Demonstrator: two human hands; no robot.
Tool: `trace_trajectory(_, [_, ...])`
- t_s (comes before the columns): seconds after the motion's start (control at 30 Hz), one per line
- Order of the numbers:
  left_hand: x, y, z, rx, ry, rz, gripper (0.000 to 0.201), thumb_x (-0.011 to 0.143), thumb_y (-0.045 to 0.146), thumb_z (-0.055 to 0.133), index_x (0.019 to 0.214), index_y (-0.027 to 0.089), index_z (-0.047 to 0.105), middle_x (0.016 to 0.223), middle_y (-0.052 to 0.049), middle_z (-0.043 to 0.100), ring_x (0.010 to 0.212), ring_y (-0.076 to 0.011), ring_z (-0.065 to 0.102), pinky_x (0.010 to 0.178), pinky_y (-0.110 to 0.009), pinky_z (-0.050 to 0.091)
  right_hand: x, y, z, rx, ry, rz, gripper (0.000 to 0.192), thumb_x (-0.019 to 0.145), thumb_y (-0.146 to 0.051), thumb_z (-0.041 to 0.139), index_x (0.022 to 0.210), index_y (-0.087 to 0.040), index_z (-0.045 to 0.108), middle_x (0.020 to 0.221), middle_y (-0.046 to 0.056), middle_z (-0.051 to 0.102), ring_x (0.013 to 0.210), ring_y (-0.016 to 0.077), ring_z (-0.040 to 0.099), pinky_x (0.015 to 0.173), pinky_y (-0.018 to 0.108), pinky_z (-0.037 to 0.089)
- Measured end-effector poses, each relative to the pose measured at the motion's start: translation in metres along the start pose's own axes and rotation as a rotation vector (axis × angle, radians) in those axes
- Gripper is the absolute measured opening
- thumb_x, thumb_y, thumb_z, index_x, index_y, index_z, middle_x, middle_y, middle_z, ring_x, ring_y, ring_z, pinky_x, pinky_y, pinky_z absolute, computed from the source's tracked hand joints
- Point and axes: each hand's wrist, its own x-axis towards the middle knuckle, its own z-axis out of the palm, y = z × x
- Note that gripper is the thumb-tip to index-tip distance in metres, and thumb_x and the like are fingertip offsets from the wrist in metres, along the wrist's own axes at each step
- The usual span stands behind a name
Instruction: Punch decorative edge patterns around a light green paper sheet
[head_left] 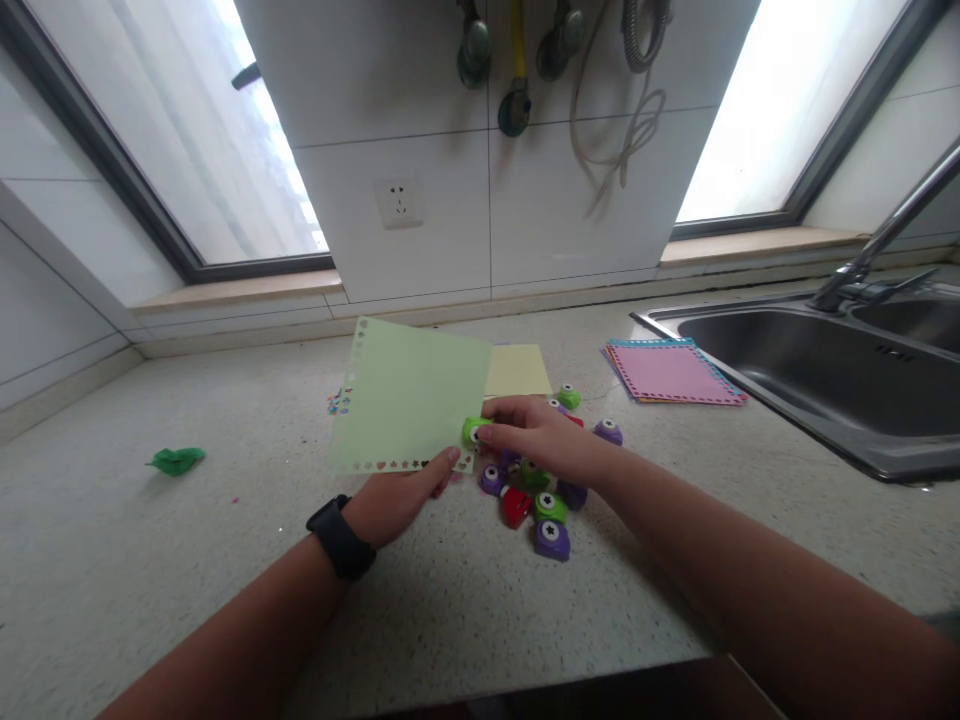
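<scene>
My left hand (409, 497) pinches the lower edge of a pale green sheet of paper (420, 395), thumb on top, holding it tilted above the counter. Small punched shapes run along its left and bottom edges. In my right hand (536, 432) is a green craft punch (474, 431), gripped at the sheet's right edge near the lower corner. Below and around that hand lie several more punches, among them a purple punch (553, 540), a red punch (516, 506) and another green punch (550, 507). Some of the pile is hidden beneath my right hand.
A pale yellow stack of paper (521, 370) lies behind the punches. Pink sheets (675, 372) with punched borders rest beside the steel sink (780, 350). Tiny paper cutouts (334, 404) are scattered left of the sheet, and a green crumpled piece (177, 461) lies farther left.
</scene>
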Motion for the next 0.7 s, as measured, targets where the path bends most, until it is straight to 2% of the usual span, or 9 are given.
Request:
trace_trajectory(0.27, [0.001,0.000,0.000,0.014,-0.013,0.012,0.053,0.090,0.062,0.037,0.056,0.024,0.049,0.062,-0.001,0.058,0.068,-0.0205,0.056,0.076,-0.033,0.040,0.002,-0.003,0.007,-0.002,-0.022,0.075,0.023,0.087,-0.040,0.065,0.079,-0.018,0.063,0.070,0.000,0.057,0.061,0.0122,0.050,0.054,0.026,0.039])
trace_trajectory(0.43, [0.001,0.001,-0.001,-0.017,-0.014,0.101,0.047,0.092,0.054,0.039,0.056,0.024,0.045,0.060,0.001,0.053,0.064,-0.0187,0.053,0.077,-0.032,0.039,0.005,-0.002,0.009,-0.057,0.008,0.062,0.027,0.087,-0.042,0.063,0.074,-0.018,0.060,0.067,-0.001,0.053,0.058,0.0119,0.046,0.051,0.026,0.036])
trace_trajectory(0.7, [0.001,0.005,0.000,-0.069,-0.012,0.065,0.048,0.089,0.055,0.040,0.052,0.024,0.042,0.056,0.000,0.052,0.059,-0.0183,0.050,0.072,-0.032,0.040,0.006,-0.004,0.012,0.004,0.009,0.065,0.028,0.084,-0.042,0.066,0.073,-0.017,0.059,0.068,-0.001,0.051,0.058,0.0116,0.045,0.052,0.026,0.035])
